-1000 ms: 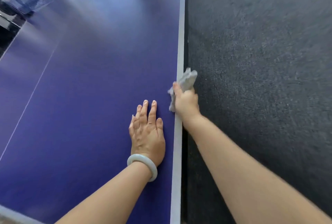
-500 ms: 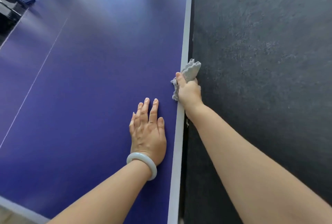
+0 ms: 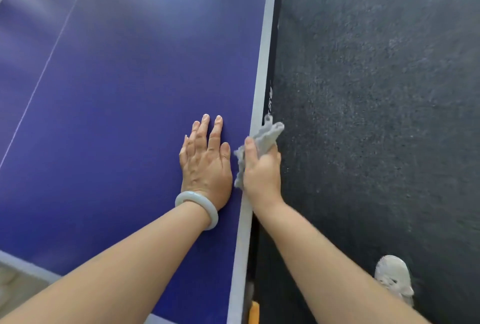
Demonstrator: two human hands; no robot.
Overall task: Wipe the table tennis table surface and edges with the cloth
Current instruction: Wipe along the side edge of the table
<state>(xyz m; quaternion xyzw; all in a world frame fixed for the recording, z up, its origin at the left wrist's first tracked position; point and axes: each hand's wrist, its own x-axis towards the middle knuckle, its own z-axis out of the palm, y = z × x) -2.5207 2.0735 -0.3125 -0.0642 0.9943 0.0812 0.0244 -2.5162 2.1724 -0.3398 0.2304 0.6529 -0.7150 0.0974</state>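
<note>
The blue table tennis table (image 3: 124, 95) fills the left of the head view, with a white border strip (image 3: 263, 45) along its right side. My right hand (image 3: 262, 173) grips a crumpled grey cloth (image 3: 267, 136) and holds it against that right edge, thumb on top of the border strip, fingers wrapped over the side. My left hand (image 3: 206, 160) lies flat on the blue surface just left of the right hand, fingers straight, a pale bangle on its wrist.
Dark speckled floor (image 3: 376, 90) runs along the table's right side. A white shoe (image 3: 394, 277) stands on it at the lower right. A thin white centre line (image 3: 44, 71) crosses the surface on the left. The table's near end edge (image 3: 28, 266) shows at the lower left.
My right hand has slid the cloth back along the table's right edge toward me, and it now sits level with my left hand, which stays flat.
</note>
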